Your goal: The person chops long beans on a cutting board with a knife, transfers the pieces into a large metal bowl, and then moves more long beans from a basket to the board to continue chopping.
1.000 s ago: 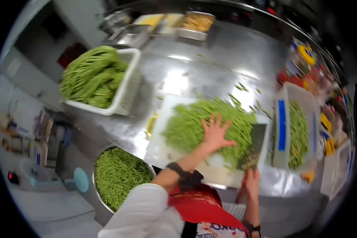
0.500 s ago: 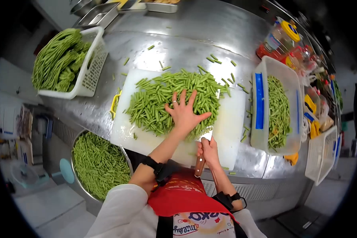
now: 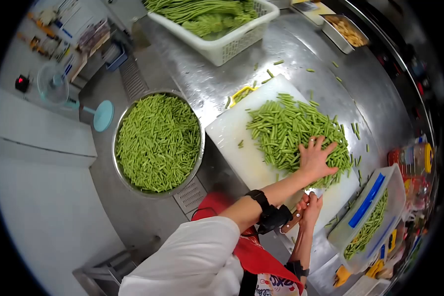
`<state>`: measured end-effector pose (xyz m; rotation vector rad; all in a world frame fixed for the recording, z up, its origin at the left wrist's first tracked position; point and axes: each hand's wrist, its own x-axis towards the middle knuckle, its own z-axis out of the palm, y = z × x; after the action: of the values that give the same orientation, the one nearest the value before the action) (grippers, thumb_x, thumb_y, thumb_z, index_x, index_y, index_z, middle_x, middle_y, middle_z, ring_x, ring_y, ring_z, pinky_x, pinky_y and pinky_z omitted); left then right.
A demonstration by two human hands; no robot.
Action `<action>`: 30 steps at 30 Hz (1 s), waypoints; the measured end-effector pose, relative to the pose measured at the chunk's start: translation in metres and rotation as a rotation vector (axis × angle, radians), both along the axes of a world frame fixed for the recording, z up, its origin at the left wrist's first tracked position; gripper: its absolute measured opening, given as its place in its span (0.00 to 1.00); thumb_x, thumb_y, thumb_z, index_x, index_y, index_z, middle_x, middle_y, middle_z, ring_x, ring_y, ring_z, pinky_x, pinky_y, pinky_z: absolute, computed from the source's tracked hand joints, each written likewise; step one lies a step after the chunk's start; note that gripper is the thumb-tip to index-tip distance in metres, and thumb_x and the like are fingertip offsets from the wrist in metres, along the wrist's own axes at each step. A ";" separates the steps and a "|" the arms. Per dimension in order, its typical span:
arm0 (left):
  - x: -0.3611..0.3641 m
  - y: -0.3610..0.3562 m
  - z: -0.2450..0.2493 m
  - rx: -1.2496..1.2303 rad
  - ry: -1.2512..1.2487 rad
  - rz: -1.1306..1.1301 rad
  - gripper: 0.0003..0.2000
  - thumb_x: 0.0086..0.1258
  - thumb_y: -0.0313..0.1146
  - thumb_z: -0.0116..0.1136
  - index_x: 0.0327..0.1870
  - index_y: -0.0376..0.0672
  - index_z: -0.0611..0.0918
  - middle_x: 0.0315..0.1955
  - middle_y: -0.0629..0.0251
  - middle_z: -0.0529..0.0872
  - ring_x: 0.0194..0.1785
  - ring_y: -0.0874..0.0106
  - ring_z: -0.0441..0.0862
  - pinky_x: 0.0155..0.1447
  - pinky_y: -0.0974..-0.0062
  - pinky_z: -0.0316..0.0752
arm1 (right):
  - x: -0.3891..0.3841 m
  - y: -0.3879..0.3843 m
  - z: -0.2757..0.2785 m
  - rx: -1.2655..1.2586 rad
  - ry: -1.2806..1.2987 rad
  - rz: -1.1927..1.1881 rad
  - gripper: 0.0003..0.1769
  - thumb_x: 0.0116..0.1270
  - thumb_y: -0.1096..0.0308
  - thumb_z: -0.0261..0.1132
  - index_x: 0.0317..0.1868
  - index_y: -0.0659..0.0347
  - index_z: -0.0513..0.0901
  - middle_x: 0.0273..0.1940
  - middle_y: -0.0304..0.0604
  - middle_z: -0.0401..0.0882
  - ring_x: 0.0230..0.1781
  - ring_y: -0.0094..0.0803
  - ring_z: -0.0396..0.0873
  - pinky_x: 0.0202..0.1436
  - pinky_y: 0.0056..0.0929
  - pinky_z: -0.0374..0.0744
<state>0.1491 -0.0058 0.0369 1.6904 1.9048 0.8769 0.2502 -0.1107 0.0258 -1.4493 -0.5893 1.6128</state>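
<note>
A heap of cut green beans (image 3: 293, 130) lies on the white cutting board (image 3: 232, 133). My left hand (image 3: 316, 159) rests on the heap's near right side, fingers spread. My right hand (image 3: 312, 209) is closed around the wooden handle of a knife (image 3: 292, 221) by the board's near edge. Most of the blade is hidden by my left arm and the beans. Several loose bean pieces lie on the board and the steel counter around it.
A large metal basin (image 3: 201, 153) full of cut beans stands left of the counter. A white basket (image 3: 227, 49) of long beans sits at the back. On the right are a clear plastic tub (image 3: 397, 197) with beans, and jars (image 3: 414, 160). A metal tray (image 3: 338, 37) stands farther back.
My view has swung left, bringing the whole basin into sight and shifting the board rightward. My left hand stays spread on the beans, and my right hand still grips the knife.
</note>
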 end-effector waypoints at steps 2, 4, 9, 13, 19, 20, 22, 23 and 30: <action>-0.005 -0.001 0.005 0.015 -0.032 0.033 0.39 0.44 0.57 0.69 0.64 0.63 0.73 0.62 0.56 0.68 0.66 0.53 0.60 0.56 0.45 0.59 | 0.002 0.002 -0.001 0.034 0.028 0.041 0.05 0.69 0.71 0.50 0.43 0.57 0.63 0.24 0.36 0.64 0.15 0.20 0.60 0.16 0.22 0.66; -0.013 -0.003 0.010 0.016 -0.077 0.032 0.39 0.44 0.56 0.69 0.64 0.63 0.73 0.63 0.54 0.67 0.66 0.53 0.60 0.56 0.46 0.60 | -0.007 0.002 0.004 0.034 0.004 0.046 0.04 0.69 0.70 0.50 0.42 0.57 0.63 0.24 0.36 0.64 0.15 0.20 0.60 0.15 0.22 0.65; -0.053 -0.013 0.023 0.057 -0.046 0.085 0.39 0.44 0.57 0.69 0.64 0.61 0.74 0.62 0.54 0.68 0.65 0.54 0.62 0.57 0.45 0.61 | -0.038 -0.003 0.007 0.022 -0.007 0.044 0.05 0.69 0.69 0.52 0.40 0.55 0.64 0.23 0.35 0.65 0.15 0.21 0.60 0.14 0.23 0.64; -0.108 -0.025 0.037 0.131 -0.082 0.124 0.37 0.46 0.55 0.70 0.62 0.59 0.75 0.60 0.55 0.68 0.64 0.56 0.63 0.59 0.50 0.61 | -0.095 -0.004 0.041 0.016 0.023 0.135 0.03 0.69 0.74 0.48 0.42 0.58 0.64 0.24 0.38 0.65 0.15 0.21 0.60 0.18 0.24 0.67; -0.227 -0.076 0.037 0.195 -0.038 0.374 0.36 0.45 0.52 0.72 0.60 0.58 0.77 0.56 0.56 0.70 0.62 0.55 0.63 0.60 0.55 0.62 | -0.194 -0.025 0.033 0.000 0.083 0.395 0.03 0.70 0.73 0.49 0.42 0.57 0.65 0.24 0.38 0.67 0.15 0.21 0.62 0.17 0.23 0.68; -0.250 -0.089 0.033 0.208 0.000 0.428 0.36 0.45 0.52 0.72 0.60 0.58 0.77 0.56 0.55 0.70 0.61 0.54 0.63 0.60 0.54 0.62 | -0.213 -0.031 0.029 -0.004 0.090 0.450 0.03 0.70 0.73 0.49 0.42 0.57 0.65 0.24 0.38 0.67 0.15 0.21 0.62 0.17 0.23 0.68; -0.294 -0.116 0.023 0.243 0.029 0.528 0.36 0.44 0.52 0.73 0.60 0.57 0.77 0.55 0.54 0.70 0.59 0.52 0.65 0.61 0.53 0.63 | -0.250 -0.043 0.016 -0.009 0.088 0.548 0.03 0.70 0.72 0.49 0.43 0.57 0.65 0.24 0.38 0.67 0.14 0.21 0.63 0.16 0.23 0.68; -0.314 -0.131 0.017 0.222 0.086 0.596 0.36 0.45 0.52 0.73 0.60 0.56 0.77 0.54 0.53 0.71 0.59 0.52 0.66 0.60 0.53 0.64 | -0.269 -0.050 0.013 0.018 0.069 0.619 0.03 0.71 0.72 0.50 0.42 0.59 0.66 0.24 0.38 0.67 0.15 0.21 0.64 0.16 0.24 0.68; -0.445 -0.207 -0.109 -0.013 0.088 0.847 0.39 0.46 0.53 0.72 0.64 0.58 0.73 0.57 0.55 0.71 0.62 0.52 0.63 0.62 0.39 0.55 | -0.361 -0.072 -0.036 0.130 -0.147 0.919 0.07 0.70 0.70 0.51 0.43 0.63 0.72 0.21 0.39 0.72 0.17 0.24 0.71 0.19 0.26 0.72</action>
<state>-0.2956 -0.2131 -0.0720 0.8730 2.7184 1.0677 -0.1103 -0.1830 -0.0098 -1.2651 -1.5775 2.0839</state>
